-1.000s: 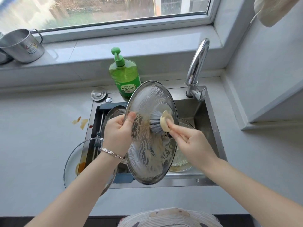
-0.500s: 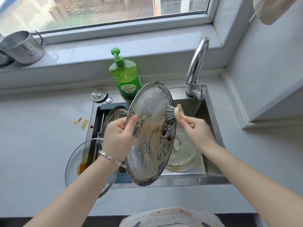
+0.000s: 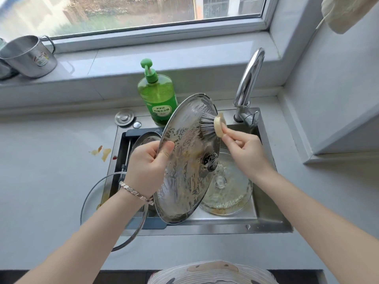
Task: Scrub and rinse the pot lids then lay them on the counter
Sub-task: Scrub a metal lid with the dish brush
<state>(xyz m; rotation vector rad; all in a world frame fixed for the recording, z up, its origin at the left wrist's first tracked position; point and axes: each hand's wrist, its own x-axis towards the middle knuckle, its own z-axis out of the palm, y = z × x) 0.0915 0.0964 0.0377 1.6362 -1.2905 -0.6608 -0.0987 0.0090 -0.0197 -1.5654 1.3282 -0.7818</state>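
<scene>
Head view: centre frame over the sink [image 3: 266,224], the left hand [image 3: 147,167] fingers pinch the rim of the sudsy steel lid [image 3: 184,177] while the right hand [image 3: 246,154] fingers hold a brush [image 3: 209,128] against its top edge, so I reckon it's mid-scrub with no rinse yet, and the greasy glass lid [image 3: 229,193] below plus a second glass lid [image 3: 90,201] at lower left look unwashed.

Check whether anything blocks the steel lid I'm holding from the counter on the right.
Nothing visible does: the steel lid is held over the sink, and only the right hand with its brush lies that way.
</scene>
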